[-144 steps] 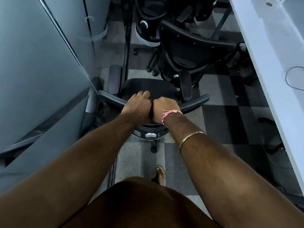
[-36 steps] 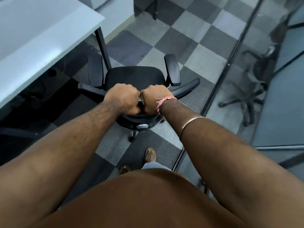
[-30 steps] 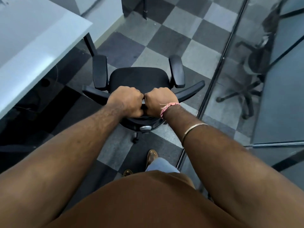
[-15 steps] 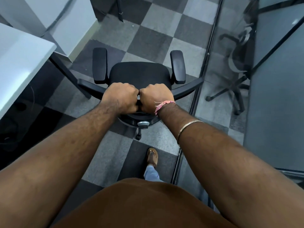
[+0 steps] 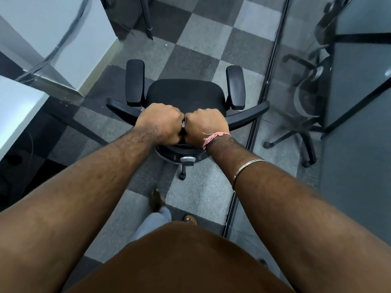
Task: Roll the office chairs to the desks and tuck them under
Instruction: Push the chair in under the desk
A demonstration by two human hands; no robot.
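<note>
The chair [image 5: 185,96] is black. The floor [image 5: 211,34] is a grey checkerboard. The surface [image 5: 14,111] is white, the wrist thread [image 5: 211,137] pink.

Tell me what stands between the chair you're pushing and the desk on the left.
Nothing visible on the floor. Both hands, left hand and right hand, grip the top of the chair. The desk lies to its left, with only checkered carpet between; one slanted desk leg stands at the desk's near end.

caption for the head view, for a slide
Both hands, left and right, grip the black office chair backrest beside a glass partition.
</note>
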